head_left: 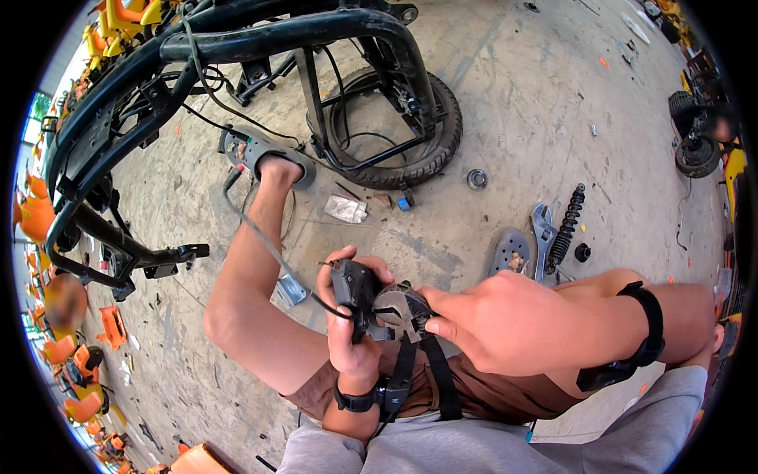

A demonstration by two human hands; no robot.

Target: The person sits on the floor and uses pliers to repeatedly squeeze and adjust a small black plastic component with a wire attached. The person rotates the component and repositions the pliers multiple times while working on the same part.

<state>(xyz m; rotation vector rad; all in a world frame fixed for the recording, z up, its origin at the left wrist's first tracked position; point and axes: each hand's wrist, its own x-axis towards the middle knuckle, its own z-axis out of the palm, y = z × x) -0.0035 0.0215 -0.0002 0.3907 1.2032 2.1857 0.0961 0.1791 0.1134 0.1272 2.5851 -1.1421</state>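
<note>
My left hand (353, 357) is closed around a black block-shaped part (357, 286), holding it upright over my lap; its exact kind does not show. A grey cable (276, 257) runs from beside this part up to the left. Between thumb and fingers, my right hand (505, 320) pinches a grey metal piece with a notched, jaw-like edge (401, 310). That piece sits against or very close to the black part; whether they touch is hard to tell. The rest of the metal piece is hidden by my fingers.
A black tubular vehicle frame (276, 43) stands at upper left, beside a tyre (450, 130) on the concrete floor. An adjustable wrench (543, 237) and a black coil-spring shock absorber (567, 225) lie right of my right clog (509, 251). A metal ring (477, 179) lies farther off.
</note>
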